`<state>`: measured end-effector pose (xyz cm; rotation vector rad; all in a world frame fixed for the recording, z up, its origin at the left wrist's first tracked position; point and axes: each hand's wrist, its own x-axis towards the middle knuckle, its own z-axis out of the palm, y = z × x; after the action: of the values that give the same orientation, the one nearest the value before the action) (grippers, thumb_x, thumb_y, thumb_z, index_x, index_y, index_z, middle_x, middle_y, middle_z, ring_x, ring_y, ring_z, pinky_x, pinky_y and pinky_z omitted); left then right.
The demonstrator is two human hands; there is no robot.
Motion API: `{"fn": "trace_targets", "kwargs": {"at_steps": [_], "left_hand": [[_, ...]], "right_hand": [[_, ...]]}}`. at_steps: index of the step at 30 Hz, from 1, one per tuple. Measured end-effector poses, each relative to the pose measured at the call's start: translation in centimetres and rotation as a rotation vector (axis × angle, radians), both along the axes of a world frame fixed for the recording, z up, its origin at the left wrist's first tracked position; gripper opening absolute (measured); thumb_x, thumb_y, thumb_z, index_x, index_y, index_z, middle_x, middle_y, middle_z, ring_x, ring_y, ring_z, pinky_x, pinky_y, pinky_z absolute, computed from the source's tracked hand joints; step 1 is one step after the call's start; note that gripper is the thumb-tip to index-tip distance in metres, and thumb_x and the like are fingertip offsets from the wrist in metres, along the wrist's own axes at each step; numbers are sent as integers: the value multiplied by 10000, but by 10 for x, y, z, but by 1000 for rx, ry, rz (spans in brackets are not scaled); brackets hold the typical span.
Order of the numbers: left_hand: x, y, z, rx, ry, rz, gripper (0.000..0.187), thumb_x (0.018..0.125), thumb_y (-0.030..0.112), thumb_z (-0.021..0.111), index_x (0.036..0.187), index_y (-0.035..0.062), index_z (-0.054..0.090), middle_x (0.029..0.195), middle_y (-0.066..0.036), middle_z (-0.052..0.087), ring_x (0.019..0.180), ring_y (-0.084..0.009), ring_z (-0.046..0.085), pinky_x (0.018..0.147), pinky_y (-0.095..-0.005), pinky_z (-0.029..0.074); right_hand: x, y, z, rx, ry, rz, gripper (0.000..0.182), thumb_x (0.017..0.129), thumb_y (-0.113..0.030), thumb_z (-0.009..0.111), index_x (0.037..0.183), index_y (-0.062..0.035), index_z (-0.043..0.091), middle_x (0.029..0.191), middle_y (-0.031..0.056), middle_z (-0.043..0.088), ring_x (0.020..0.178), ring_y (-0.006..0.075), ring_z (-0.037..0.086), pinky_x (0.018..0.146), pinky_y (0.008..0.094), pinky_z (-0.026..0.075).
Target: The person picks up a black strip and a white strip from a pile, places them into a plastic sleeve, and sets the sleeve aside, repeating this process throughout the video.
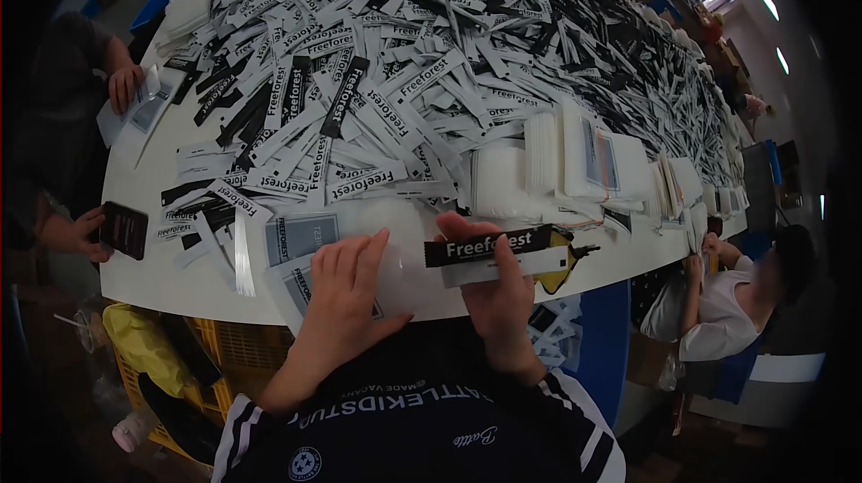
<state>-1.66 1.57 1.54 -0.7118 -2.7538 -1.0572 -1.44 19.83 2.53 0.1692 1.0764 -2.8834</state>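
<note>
My right hand (507,312) grips a black Freeforest stick packet (453,254) together with a white stick packet (548,260), the thumb across their front. Both packets lie nearly level above the table's near edge. My left hand (341,303) rests with fingers stretched over flat clear bags with grey printed panels (303,236), and its thumb points toward the right hand. Just behind the right hand's packets, a yellow and black object (561,275) lies partly hidden at the table edge.
A large heap of black and white stick packets (422,79) covers much of the white table (135,214). Stacks of bags (503,182) stand at the right. At the left, a person's hand is by a phone (124,230). Below are a yellow crate (238,348) and a blue bin (603,330).
</note>
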Motion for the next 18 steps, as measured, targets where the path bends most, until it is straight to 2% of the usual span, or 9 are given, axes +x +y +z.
{"fn": "trace_targets", "kwargs": {"at_steps": [3, 4, 9, 11, 12, 14, 15, 16, 18], "left_hand": [[2, 3, 1, 103, 18, -13, 912, 519, 238, 801, 1293, 30, 365, 1169, -137, 419, 1069, -312, 416, 915, -453, 303], [3, 5, 2, 178, 48, -14, 911, 519, 237, 801, 1293, 35, 367, 1170, -133, 420, 1062, -312, 420, 909, -453, 304], [5, 6, -4, 167, 118, -15, 919, 518, 249, 804, 1299, 47, 364, 1163, -127, 420, 1048, -307, 426, 905, -448, 304], [3, 3, -2, 143, 127, -3, 926, 515, 254, 806, 1302, 50, 363, 1161, -127, 419, 1049, -304, 424, 907, -447, 303], [3, 0, 3, 97, 66, -2, 931, 516, 257, 805, 1307, 51, 359, 1158, -126, 418, 1059, -300, 419, 913, -448, 298], [3, -2, 5, 54, 4, 4, 936, 518, 259, 804, 1311, 52, 354, 1155, -126, 416, 1068, -297, 414, 919, -449, 293], [3, -2, 4, 66, 0, -11, 935, 520, 260, 803, 1314, 52, 354, 1155, -124, 415, 1078, -294, 408, 926, -449, 287], [3, -2, 4, 77, -3, -31, 934, 523, 260, 801, 1316, 53, 353, 1156, -123, 414, 1088, -291, 402, 932, -449, 282], [3, -3, 7, 74, 13, -53, 931, 523, 261, 800, 1316, 53, 357, 1154, -119, 413, 1093, -289, 399, 936, -448, 277]], "right_hand": [[0, -9, -9, 101, 106, 87, 312, 956, -191, 351, 1118, 27, 505, 1244, 236, 482, 1279, 316, 343, 1049, 418, 285], [1, -11, -10, 185, 130, 139, 301, 959, -170, 365, 1138, 23, 513, 1296, 225, 445, 1331, 285, 252, 1072, 398, 223], [5, -21, -10, 475, 232, 273, 318, 914, -57, 432, 1222, 9, 478, 1310, 187, 449, 1331, 263, 254, 1071, 377, 208], [-1, -19, -4, 486, 221, 191, 349, 905, -67, 466, 1247, 0, 461, 1280, 173, 484, 1258, 240, 387, 1025, 337, 297], [-2, -13, -3, 486, 224, 190, 349, 905, -67, 466, 1247, 0, 461, 1280, 173, 484, 1258, 240, 387, 1025, 337, 297], [-3, 3, 0, 1050, 375, -15, 376, 911, -115, 471, 1257, 29, 437, 1184, 182, 556, 1080, 214, 544, 901, 301, 425], [-3, -2, 11, 1271, 335, 19, 311, 913, -114, 483, 1197, 11, 506, 1015, 121, 638, 842, 190, 619, 766, 280, 467], [-4, -2, 12, 1272, 333, 19, 311, 913, -114, 483, 1197, 11, 506, 1015, 121, 638, 842, 190, 619, 766, 280, 467], [-5, -1, 14, 1273, 240, 344, 269, 922, -127, 470, 1137, 9, 558, 893, 90, 653, 765, 146, 580, 702, 275, 464]]}}
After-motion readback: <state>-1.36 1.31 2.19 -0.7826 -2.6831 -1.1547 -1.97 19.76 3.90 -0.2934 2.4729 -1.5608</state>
